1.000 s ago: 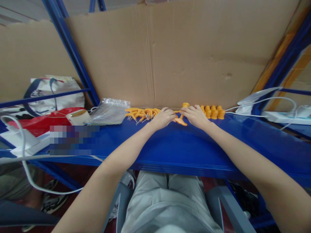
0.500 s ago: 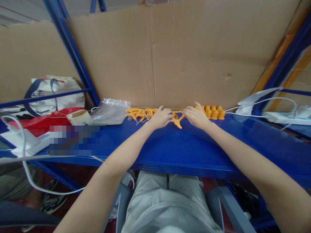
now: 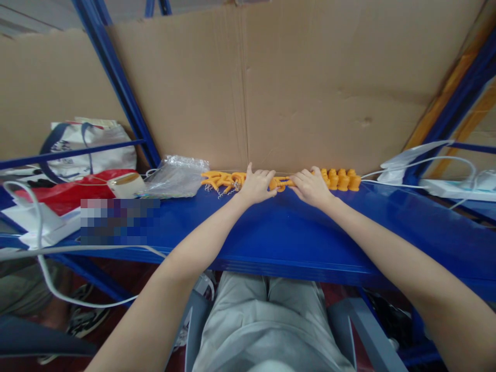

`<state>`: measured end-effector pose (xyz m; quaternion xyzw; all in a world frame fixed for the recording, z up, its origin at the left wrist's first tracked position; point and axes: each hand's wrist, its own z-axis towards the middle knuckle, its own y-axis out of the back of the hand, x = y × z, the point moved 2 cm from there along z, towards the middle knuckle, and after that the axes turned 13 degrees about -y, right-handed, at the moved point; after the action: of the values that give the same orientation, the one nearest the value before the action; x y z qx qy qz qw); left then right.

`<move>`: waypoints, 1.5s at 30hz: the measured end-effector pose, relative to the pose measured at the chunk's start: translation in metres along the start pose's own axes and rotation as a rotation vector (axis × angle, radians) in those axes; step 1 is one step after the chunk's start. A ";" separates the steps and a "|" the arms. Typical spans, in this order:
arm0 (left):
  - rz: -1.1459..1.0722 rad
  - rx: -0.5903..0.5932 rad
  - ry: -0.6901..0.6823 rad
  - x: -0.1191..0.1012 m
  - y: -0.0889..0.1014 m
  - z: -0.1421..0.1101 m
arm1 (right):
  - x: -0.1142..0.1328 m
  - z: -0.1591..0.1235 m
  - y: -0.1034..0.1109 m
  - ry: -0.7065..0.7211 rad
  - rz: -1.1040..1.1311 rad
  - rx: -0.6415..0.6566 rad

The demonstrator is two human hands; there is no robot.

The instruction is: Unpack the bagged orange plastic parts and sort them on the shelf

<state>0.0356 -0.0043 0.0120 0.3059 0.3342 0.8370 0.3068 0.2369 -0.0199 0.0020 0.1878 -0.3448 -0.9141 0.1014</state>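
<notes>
Over the back of the blue table, my left hand [image 3: 256,186] has its thumb and fingers closed around an orange plastic piece [image 3: 280,182]. My right hand [image 3: 312,189] pinches the right end of the same piece between its fingertips. The fingers cover much of it, so its full shape is hidden. Left of my left hand lies a pile of orange branching plastic pieces [image 3: 217,180] with small metal chains. Beside my right hand stand several orange knobbed plastic pieces [image 3: 343,180] in close rows, partly behind the hand.
Cardboard [image 3: 310,88] rises behind the blue table [image 3: 294,232]. A clear plastic bag [image 3: 176,178] lies to the left, near a red bag [image 3: 83,191] and a white tote bag [image 3: 104,150]. White cables [image 3: 422,160] run across the right side. Another person's leg shows at lower left.
The forked orange end that pointed toward me between my hands has swung up and is largely covered now. Both hands stay in nearly the same place.
</notes>
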 end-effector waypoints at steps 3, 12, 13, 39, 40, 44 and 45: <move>0.022 0.091 0.024 -0.003 -0.001 0.002 | 0.003 0.000 0.001 -0.015 -0.015 -0.008; 0.089 0.055 0.032 -0.002 -0.001 0.004 | 0.008 0.000 0.004 -0.001 0.028 0.021; 0.094 0.062 0.043 -0.002 -0.001 0.003 | 0.008 0.000 0.003 0.007 0.036 0.030; -0.086 0.212 0.214 -0.002 0.015 0.003 | 0.007 0.005 0.011 0.016 -0.011 -0.028; -0.071 0.218 0.216 -0.001 0.015 0.003 | 0.007 0.005 0.010 0.018 0.012 -0.012; 0.018 0.215 0.189 -0.001 0.015 0.001 | 0.005 0.004 0.002 0.007 0.148 0.066; 0.038 0.216 0.174 -0.002 0.015 0.000 | 0.004 0.004 0.000 -0.008 0.169 0.086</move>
<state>0.0323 -0.0145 0.0231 0.2697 0.4420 0.8251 0.2260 0.2315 -0.0191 0.0034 0.1587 -0.3988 -0.8873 0.1686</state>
